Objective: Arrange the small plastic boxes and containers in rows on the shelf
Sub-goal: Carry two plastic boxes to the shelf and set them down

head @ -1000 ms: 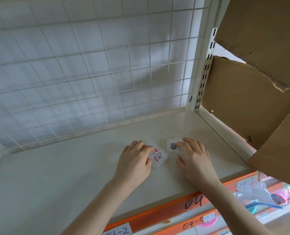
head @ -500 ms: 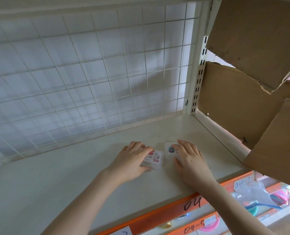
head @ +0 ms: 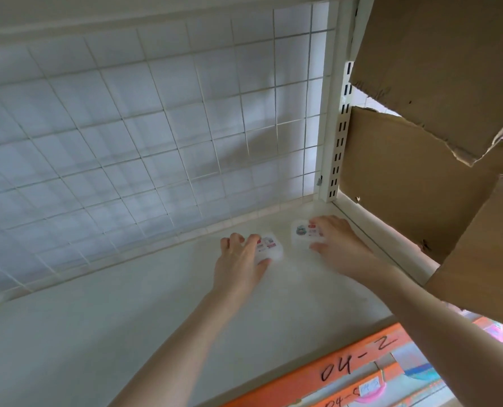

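**shelfwatcher:** So where are the boxes sitting? Kinda blurry on my end.

**gridfan:** Both are far back on the cream shelf (head: 103,333), close to the white wire-grid back panel (head: 127,127). The left clear plastic box (head: 269,248) has a red-and-white label, and the left hand (head: 240,264) is on it: fingers laid over the top near edge, thumb tucked against the front side, so it's a pinching grip. The right clear plastic box (head: 303,234) has a bluish sticker and sits near the slotted upright post (head: 337,160) in the back right corner. The right hand (head: 337,248) covers its right part, fingers over the top and thumb at the front edge, pinching too.

**shelfwatcher:** Are the boxes touching?

**gridfan:** Nope, small gap between them, side by side. Torn cardboard sheets (head: 420,171) hang along the right side, and the orange shelf-edge strip (head: 317,377) up front has "04-2" handwritten on it.
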The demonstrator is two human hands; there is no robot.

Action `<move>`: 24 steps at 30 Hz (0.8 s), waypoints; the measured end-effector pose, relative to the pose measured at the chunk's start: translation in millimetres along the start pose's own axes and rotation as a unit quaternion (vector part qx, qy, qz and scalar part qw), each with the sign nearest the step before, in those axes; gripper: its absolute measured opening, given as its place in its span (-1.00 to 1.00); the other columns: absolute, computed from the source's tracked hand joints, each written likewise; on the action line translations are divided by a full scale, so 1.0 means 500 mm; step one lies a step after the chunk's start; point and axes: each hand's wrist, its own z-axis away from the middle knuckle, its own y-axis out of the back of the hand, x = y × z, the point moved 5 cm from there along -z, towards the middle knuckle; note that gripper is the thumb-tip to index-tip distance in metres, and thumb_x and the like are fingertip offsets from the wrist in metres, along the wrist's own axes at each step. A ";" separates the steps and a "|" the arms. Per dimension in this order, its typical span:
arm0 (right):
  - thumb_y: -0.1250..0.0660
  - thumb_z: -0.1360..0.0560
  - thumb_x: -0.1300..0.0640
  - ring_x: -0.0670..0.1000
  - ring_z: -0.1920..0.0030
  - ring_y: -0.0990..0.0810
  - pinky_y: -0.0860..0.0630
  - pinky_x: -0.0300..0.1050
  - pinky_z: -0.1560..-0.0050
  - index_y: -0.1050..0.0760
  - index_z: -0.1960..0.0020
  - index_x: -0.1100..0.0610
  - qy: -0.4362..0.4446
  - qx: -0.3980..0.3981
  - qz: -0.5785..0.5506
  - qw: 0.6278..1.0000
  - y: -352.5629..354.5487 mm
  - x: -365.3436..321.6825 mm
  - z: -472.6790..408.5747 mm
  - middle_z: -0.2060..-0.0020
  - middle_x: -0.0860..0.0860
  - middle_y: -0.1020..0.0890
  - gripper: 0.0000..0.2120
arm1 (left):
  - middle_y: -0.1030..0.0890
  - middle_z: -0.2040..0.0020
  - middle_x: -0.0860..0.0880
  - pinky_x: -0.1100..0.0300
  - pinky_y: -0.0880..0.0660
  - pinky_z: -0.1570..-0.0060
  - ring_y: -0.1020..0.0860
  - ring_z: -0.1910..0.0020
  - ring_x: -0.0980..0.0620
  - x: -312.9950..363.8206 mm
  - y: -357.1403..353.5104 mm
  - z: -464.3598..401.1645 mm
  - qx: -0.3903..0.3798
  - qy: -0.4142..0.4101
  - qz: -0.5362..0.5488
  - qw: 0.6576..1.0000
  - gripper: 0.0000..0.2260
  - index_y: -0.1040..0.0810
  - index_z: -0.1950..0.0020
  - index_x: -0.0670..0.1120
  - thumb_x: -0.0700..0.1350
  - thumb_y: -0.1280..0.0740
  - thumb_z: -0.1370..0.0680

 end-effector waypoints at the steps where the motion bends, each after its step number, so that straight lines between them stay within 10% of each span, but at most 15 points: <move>1: -0.26 -0.56 0.14 0.03 -0.35 -0.21 -0.20 -0.12 -0.31 -0.25 -0.40 0.08 -0.003 0.004 -0.004 1.000 0.007 0.008 -0.013 -0.35 -0.01 -0.32 -0.56 | -0.35 -0.23 -0.05 0.07 -0.45 -0.06 -0.25 -0.26 -0.07 0.005 -0.006 -0.011 0.005 0.006 0.011 1.000 -0.58 -0.35 -0.33 0.04 0.08 -0.30 -0.51; 24: -0.16 -0.49 0.37 0.11 -0.26 -0.34 -0.41 0.00 -0.15 -0.44 -0.27 0.15 0.033 0.116 0.092 0.988 0.007 0.042 -0.118 -0.18 0.09 -0.44 -0.62 | -0.38 -0.16 -0.11 0.02 -0.49 0.05 -0.31 -0.19 -0.09 0.074 -0.052 -0.150 0.066 0.011 0.056 0.996 -0.73 -0.46 -0.21 -0.16 -0.31 -0.17 -0.53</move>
